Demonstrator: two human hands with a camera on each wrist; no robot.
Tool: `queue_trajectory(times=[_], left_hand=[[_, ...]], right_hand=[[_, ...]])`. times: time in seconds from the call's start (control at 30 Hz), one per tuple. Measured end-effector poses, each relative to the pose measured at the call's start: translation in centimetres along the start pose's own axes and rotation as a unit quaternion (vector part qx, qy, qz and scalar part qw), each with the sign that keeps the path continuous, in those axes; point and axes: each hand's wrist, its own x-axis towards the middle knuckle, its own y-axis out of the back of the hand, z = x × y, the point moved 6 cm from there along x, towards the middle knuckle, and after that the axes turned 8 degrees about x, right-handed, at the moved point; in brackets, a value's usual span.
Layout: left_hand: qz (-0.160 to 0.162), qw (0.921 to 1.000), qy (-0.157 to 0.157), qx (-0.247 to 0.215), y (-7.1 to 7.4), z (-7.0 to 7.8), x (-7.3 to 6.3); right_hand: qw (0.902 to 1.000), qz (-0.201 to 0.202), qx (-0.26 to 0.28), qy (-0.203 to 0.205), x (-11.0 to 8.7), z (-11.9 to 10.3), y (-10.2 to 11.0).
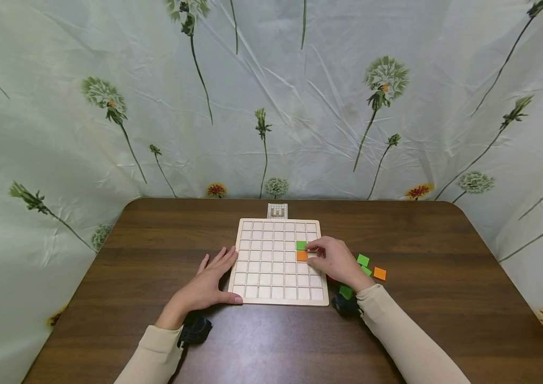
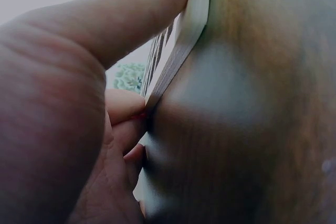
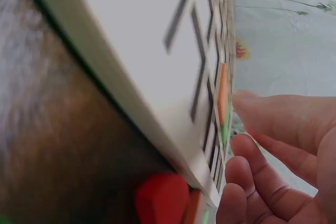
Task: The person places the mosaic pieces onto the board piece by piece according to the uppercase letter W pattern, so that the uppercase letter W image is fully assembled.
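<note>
Between the two hands, on the dark wood-grain table (image 1: 156, 240), lies the grid board (image 1: 266, 266), flat and face up. The left hand (image 1: 206, 285) is set at its left edge, fingers spread apart, with the thumb resting on the near left corner; it is not clamped round the board. The right hand (image 1: 337, 261) reaches over the right edge, its fingers bent and its thumb apart from the index finger; no piece is visible between them. Its fingertips are at the green tile (image 1: 301, 246) and the orange tile (image 1: 302, 256); whether they press either one cannot be told.

Condition of the board: pale wood, squarish, rounded corners, a plain raised rim, and thin dividers forming rows of square cells. The two tiles occupy adjoining cells toward the right side, green on the far side of orange. Both are flat, square and evenly coloured.

Just right of the board, partly behind the right forearm, are loose green tiles (image 1: 362, 260) and a loose orange tile (image 1: 380, 273). The right wrist view also records a red piece (image 3: 163, 198), blurred, beside the rim. Beyond the far edge lies a small printed card (image 1: 277, 211).
</note>
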Motion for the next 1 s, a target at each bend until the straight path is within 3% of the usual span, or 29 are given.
queue_trajectory(times=[0.6, 1.0], left_hand=[[-0.004, 1.0000, 0.004, 0.001, -0.2, -0.2, 0.1], [-0.004, 1.0000, 0.003, 0.005, -0.2, -0.5, 0.0]], right_hand=[[0.9977, 0.066, -0.013, -0.014, -4.1, 2.6, 5.0], [0.9953, 0.081, -0.038, -0.039, -6.7, 4.3, 7.2]])
